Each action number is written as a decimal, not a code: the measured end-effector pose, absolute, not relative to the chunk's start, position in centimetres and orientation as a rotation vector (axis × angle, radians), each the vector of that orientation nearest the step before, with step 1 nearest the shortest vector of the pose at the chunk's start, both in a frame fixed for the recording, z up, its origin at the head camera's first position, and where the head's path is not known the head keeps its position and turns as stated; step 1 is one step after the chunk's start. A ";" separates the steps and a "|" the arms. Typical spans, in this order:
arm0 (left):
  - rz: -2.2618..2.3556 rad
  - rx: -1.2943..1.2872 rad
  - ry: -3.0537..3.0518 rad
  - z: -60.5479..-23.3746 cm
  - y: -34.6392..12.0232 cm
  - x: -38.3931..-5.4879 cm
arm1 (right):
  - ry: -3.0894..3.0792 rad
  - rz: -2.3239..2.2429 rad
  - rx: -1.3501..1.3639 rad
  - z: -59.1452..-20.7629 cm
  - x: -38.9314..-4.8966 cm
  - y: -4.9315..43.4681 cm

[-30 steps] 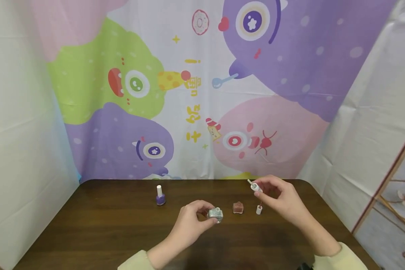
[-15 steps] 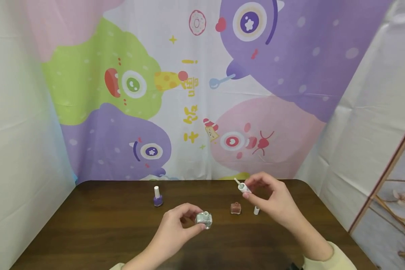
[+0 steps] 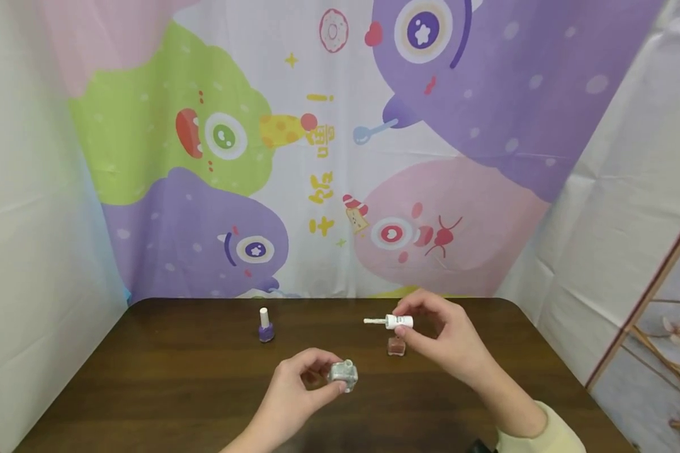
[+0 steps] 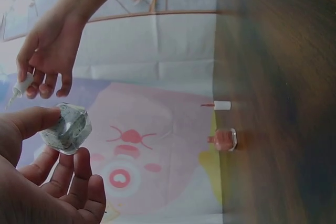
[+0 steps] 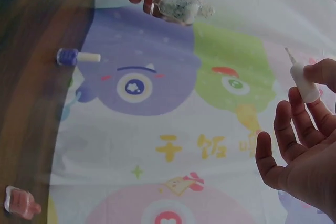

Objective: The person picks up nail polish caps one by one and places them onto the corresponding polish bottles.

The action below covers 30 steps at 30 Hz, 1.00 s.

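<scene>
In the head view my left hand (image 3: pixel 300 390) pinches an uncapped nail polish bottle (image 3: pixel 344 372) of pale grey-green glitter above the table, its neck bare. To the right and higher, my right hand (image 3: pixel 450 333) holds the white brush cap (image 3: pixel 399 321) between thumb and fingers. Its coated brush (image 3: pixel 374 321) points left, apart from the bottle. The left wrist view shows the faceted glitter bottle (image 4: pixel 67 128) between thumb and fingertips. Behind the right hand stands an uncapped reddish-brown polish bottle (image 3: pixel 396 346); its white brush cap (image 4: pixel 222 105) is hidden in the head view but shows in the left wrist view.
A capped purple polish bottle (image 3: pixel 266 327) stands toward the back left of the dark wooden table (image 3: pixel 164 377). A curtain with cartoon monsters (image 3: pixel 317 270) hangs at the table's far edge, with white cloth on both sides.
My right hand has moved left with the brush cap, and the brush has turned from up-left to level. My left hand has shifted slightly left and lower, still holding the glitter bottle.
</scene>
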<state>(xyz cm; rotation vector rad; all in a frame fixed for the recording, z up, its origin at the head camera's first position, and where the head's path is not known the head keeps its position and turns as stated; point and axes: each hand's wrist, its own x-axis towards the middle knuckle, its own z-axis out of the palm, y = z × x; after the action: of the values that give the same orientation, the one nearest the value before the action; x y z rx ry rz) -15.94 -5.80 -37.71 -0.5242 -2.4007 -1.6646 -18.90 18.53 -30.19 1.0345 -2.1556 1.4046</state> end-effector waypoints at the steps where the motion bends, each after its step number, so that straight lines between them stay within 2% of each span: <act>1: -1.678 -0.519 -2.395 -37.8 -5.8 -15.9 | -2.165 1.417 1.053 -30.3 -18.9 18.4; 30: -1.761 -0.510 -2.192 -38.9 -5.3 -15.4 | -2.226 1.229 1.205 -32.6 -18.5 16.8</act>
<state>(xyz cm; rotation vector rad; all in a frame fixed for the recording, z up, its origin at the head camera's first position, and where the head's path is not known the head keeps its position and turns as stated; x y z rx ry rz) -15.37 -5.34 -38.91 -0.5101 -2.1921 -1.7615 -18.51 16.77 -32.58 1.2052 -2.2259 1.2295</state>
